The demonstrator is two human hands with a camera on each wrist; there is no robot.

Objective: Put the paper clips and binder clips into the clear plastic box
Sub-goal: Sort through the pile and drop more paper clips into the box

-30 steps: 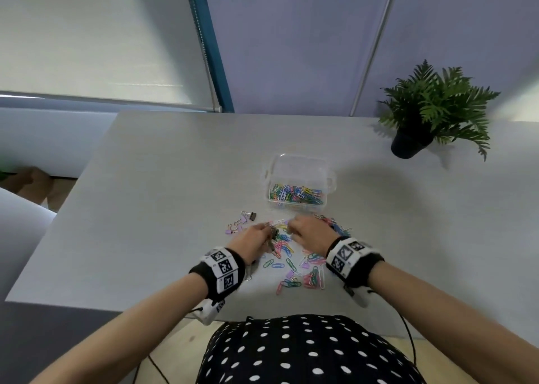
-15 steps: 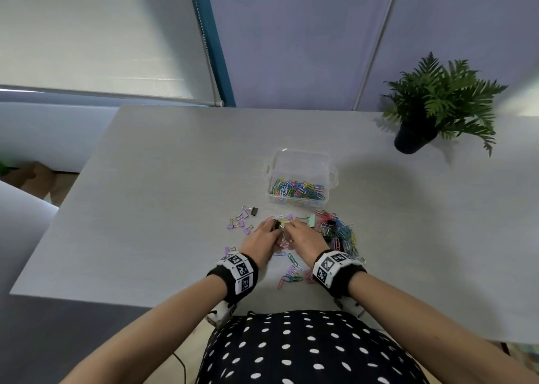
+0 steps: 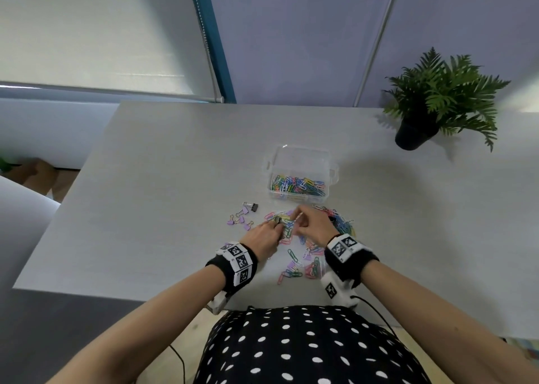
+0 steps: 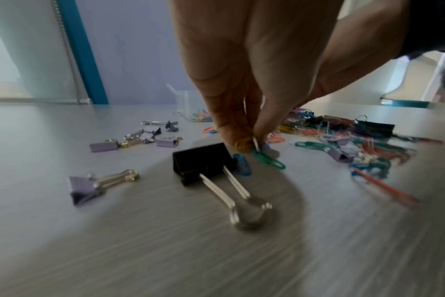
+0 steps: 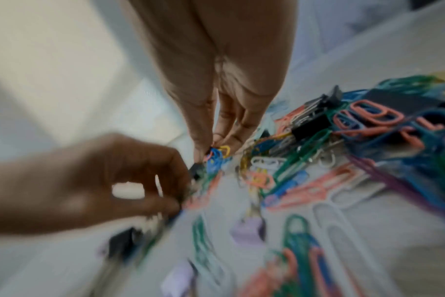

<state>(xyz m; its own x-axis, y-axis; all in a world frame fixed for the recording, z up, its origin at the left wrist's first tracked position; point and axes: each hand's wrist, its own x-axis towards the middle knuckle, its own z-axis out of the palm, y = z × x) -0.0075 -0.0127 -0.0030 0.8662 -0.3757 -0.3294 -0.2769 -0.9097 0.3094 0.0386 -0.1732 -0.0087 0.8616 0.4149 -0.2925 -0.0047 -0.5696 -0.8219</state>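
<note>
The clear plastic box point(image 3: 300, 162) stands open on the table with coloured paper clips in its bottom. Just in front of it lies a loose pile of paper clips point(image 3: 341, 223) and binder clips. My left hand point(image 3: 278, 222) is over the pile's left part. In the left wrist view the left hand point(image 4: 249, 140) pinches small paper clips point(image 4: 267, 158), yellow and green, just above the table beside a black binder clip point(image 4: 203, 164). My right hand point(image 3: 297, 219) is close beside it. In the right wrist view the right hand point(image 5: 215, 147) pinches a bunch of blue, yellow and pink paper clips point(image 5: 216, 158).
Small purple binder clips point(image 3: 240, 219) and one black binder clip point(image 3: 253, 207) lie left of the hands. More clips point(image 3: 300, 264) lie scattered near the table's front edge. A potted fern point(image 3: 431, 104) stands at the back right. The grey table point(image 3: 145, 194) extends left.
Both hands have slid a little away from me over the pile, toward the box, and stay close together with fingertips down among the clips.
</note>
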